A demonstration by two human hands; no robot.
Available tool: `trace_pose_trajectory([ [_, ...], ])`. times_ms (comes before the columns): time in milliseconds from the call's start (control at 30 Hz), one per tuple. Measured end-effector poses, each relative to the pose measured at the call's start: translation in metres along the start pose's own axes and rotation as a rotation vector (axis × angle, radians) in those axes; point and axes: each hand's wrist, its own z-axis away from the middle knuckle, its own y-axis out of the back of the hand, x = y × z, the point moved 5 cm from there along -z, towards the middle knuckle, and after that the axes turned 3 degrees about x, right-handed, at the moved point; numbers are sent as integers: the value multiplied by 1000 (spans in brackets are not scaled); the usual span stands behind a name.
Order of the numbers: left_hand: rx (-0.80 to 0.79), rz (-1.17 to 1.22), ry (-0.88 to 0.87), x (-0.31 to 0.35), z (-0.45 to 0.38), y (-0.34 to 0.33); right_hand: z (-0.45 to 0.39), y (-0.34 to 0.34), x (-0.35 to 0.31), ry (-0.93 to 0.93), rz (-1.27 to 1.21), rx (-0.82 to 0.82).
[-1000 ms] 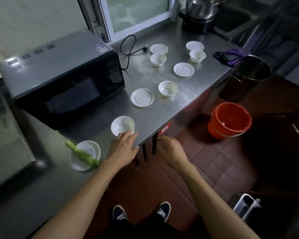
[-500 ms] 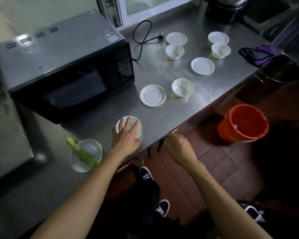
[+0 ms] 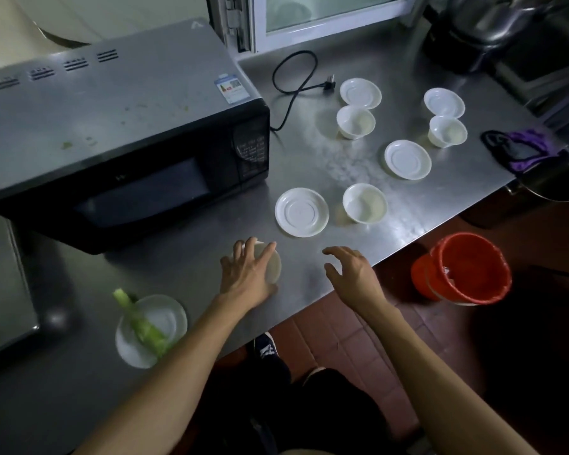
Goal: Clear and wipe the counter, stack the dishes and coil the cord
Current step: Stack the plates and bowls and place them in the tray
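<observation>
Head cam, left hand [image 3: 247, 274]: fingers curled over a small white bowl [image 3: 271, 266] near counter [image 3: 191, 274] front edge
Right hand [image 3: 350, 272]: hovering loose, fingers spread, nothing in it
Middle: saucer [image 3: 301, 212] beside another bowl [image 3: 364, 203]
Back: cord [image 3: 293, 83] lying loose beside microwave [image 3: 119, 133]

Dim kitchen: red-brown tiled floor [image 3: 349, 336], window [image 3: 326, 11] behind.

Bare forearms, dark trousers, navy sneaker [image 3: 267, 349]
</observation>
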Motion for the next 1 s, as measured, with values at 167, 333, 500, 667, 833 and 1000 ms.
trace_pose_trajectory([
  [167, 41, 39, -43, 25, -31, 21, -33, 16, 21, -42, 69, 18],
  [333, 42, 73, -28, 55, -63, 31, -65, 29, 54, -79, 158, -13],
  [500, 34, 61, 18, 82, -93, 39, -108, 38, 86, -58, 204, -67],
  [667, 38, 1, 75, 106, -118, 44, -151, 35, 110, 12, 295, -211],
  [833, 74, -8, 134, 120, -135, 43, -178, 25, 123, 87, 323, -347],
  [1000, 64, 11, 232, 127, -138, 38, -191, 16, 120, 193, 344, -417],
])
